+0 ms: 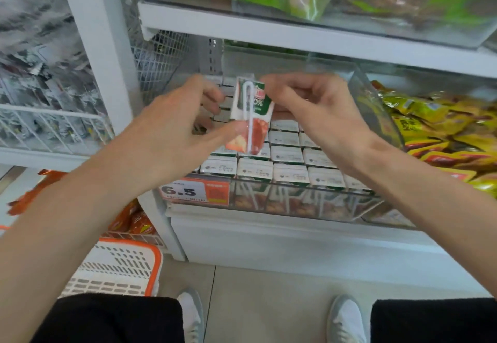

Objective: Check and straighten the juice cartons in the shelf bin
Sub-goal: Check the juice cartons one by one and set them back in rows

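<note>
A small juice carton (255, 105), white and green with red fruit and a straw on its face, is held up above the clear shelf bin (309, 208). My left hand (174, 127) pinches its lower left side, thumb on the front. My right hand (314, 108) holds its upper right edge with curled fingers. Below, several rows of juice cartons (287, 159) stand upright in the bin, white tops showing.
A price tag reading 6.5 (193, 191) hangs on the bin's front left. Yellow snack packets (441, 132) fill the neighbouring bin on the right. A white and orange basket (118, 270) sits on the floor at lower left. Another shelf (295, 30) runs close overhead.
</note>
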The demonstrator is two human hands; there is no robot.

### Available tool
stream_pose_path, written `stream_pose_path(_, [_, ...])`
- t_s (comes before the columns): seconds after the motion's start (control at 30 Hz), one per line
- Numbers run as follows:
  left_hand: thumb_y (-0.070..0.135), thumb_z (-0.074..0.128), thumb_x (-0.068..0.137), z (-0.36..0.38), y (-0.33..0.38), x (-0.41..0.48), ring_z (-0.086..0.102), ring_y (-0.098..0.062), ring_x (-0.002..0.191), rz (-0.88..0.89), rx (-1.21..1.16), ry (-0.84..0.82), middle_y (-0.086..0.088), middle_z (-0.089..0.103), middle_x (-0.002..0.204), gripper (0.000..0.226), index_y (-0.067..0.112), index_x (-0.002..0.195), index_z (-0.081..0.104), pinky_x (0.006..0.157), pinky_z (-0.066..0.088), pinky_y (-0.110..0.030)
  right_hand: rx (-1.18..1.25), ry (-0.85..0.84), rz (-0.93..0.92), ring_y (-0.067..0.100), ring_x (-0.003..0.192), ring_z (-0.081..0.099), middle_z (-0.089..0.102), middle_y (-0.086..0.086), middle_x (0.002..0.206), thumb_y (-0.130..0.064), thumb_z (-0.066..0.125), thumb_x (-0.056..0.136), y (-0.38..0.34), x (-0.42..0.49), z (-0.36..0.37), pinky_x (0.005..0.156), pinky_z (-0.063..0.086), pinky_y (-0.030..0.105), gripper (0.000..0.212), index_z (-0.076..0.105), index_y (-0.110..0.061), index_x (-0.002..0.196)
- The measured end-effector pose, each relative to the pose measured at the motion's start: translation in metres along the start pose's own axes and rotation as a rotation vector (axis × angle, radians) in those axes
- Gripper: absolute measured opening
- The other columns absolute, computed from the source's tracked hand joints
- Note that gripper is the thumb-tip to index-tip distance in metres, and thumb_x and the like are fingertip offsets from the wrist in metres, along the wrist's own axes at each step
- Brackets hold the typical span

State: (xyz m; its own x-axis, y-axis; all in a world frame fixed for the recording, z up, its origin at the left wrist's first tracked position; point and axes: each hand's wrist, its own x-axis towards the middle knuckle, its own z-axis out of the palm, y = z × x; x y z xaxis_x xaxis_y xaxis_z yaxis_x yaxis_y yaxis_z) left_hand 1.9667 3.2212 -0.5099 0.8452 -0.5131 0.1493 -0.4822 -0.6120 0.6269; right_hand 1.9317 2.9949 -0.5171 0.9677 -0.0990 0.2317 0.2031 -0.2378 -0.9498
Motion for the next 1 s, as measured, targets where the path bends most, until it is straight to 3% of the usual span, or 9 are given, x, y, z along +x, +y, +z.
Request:
stream_pose_path(0.1, [0.058, 0.058, 0.088, 0.013, 0.016, 0.002, 0.066, 0.006, 0.115, 0.094, -0.229, -0.155, 0.018, 0.071, 0.127, 0.058, 0.03, 0.139, 0.059, 0.105, 0.052, -0.03, 0.054, -0.039, 0.012, 0.019, 0.104, 0.079, 0.083, 0.001, 0.109, -0.019, 0.063, 0.106, -0.002, -0.027, -0.014, 0.091, 0.061, 0.025, 0.019, 0.076, -0.013, 0.119])
stream_pose_path(0.27, [0.033, 0.071, 0.088, 0.035, 0.025, 0.007, 0.074, 0.005, 0.096, 0.027, -0.541, -0.179, 0.022, 0.079, 0.103, 0.024, 0.037, 0.112, 0.071, 0.075, 0.056, -0.008, 0.131, 0.008, 0.088, 0.024, 0.103, 0.08, 0.082, 0.007, 0.109, -0.025, 0.069, 0.1, 0.0, -0.049, -0.031, 0.092, 0.063, 0.031, 0.037, 0.063, -0.016, 0.136])
stream_pose_path(0.37, [0.019, 0.071, 0.095, 0.05, 0.032, 0.007, 0.079, -0.009, 0.092, -0.076, -0.716, -0.183, 0.006, 0.082, 0.102, 0.02, 0.027, 0.113, 0.072, 0.071, 0.059, -0.014, 0.105, 0.073, 0.139, 0.02, 0.099, 0.08, 0.079, 0.006, 0.113, -0.032, 0.08, 0.086, 0.002, -0.058, -0.045, 0.086, 0.065, 0.031, 0.05, 0.064, -0.015, 0.13])
stream_pose_path(0.47, [0.02, 0.072, 0.094, 0.061, 0.039, 0.007, 0.079, -0.011, 0.093, -0.1, -0.77, -0.17, 0.004, 0.082, 0.101, 0.025, 0.023, 0.118, 0.072, 0.073, 0.061, -0.017, 0.042, 0.061, 0.19, 0.021, 0.095, 0.081, 0.076, 0.011, 0.111, -0.03, 0.083, 0.083, 0.006, -0.067, -0.053, 0.082, 0.064, 0.028, 0.041, 0.071, -0.01, 0.117])
stream_pose_path(0.63, [0.033, 0.066, 0.096, 0.066, 0.039, 0.005, 0.079, -0.014, 0.098, -0.095, -0.768, -0.227, 0.007, 0.082, 0.107, 0.029, 0.03, 0.124, 0.072, 0.081, 0.06, -0.016, 0.093, 0.125, 0.249, 0.022, 0.092, 0.081, 0.081, 0.009, 0.101, -0.03, 0.084, 0.08, 0.013, -0.078, -0.057, 0.086, 0.066, 0.035, 0.042, 0.072, -0.009, 0.115])
stream_pose_path(0.73, [0.022, 0.062, 0.101, 0.067, 0.034, 0.003, 0.078, -0.014, 0.103, -0.062, -0.757, -0.231, 0.006, 0.08, 0.113, 0.031, 0.029, 0.131, 0.069, 0.085, 0.06, -0.02, 0.173, 0.154, 0.29, 0.022, 0.09, 0.08, 0.08, 0.016, 0.103, -0.026, 0.082, 0.083, 0.015, -0.081, -0.058, 0.089, 0.065, 0.037, 0.033, 0.074, -0.006, 0.107])
stream_pose_path(0.83, [0.02, 0.069, 0.095, 0.068, 0.033, 0.004, 0.077, -0.008, 0.104, -0.04, -0.736, -0.183, 0.012, 0.08, 0.112, 0.037, 0.03, 0.131, 0.068, 0.08, 0.06, -0.016, 0.251, 0.12, 0.318, 0.022, 0.091, 0.081, 0.082, 0.014, 0.101, -0.023, 0.077, 0.088, 0.014, -0.083, -0.057, 0.085, 0.064, 0.029, 0.021, 0.076, -0.007, 0.101])
stream_pose_path(0.93, [0.025, 0.068, 0.093, 0.069, 0.033, 0.004, 0.075, -0.008, 0.109, -0.015, -0.758, -0.226, 0.013, 0.078, 0.119, 0.04, 0.026, 0.133, 0.068, 0.084, 0.06, -0.017, 0.252, 0.083, 0.328, 0.02, 0.099, 0.08, 0.082, 0.009, 0.106, -0.028, 0.072, 0.096, 0.012, -0.081, -0.054, 0.092, 0.063, 0.031, 0.023, 0.076, -0.01, 0.109])
stream_pose_path(1.0, [0.03, 0.063, 0.094, 0.07, 0.036, 0.003, 0.073, -0.008, 0.114, 0.007, -0.758, -0.285, 0.014, 0.076, 0.125, 0.039, 0.026, 0.133, 0.069, 0.088, 0.058, -0.017, 0.232, 0.042, 0.345, 0.021, 0.108, 0.078, 0.082, 0.007, 0.111, -0.038, 0.075, 0.093, 0.011, -0.08, -0.051, 0.103, 0.058, 0.039, 0.039, 0.074, -0.009, 0.119])
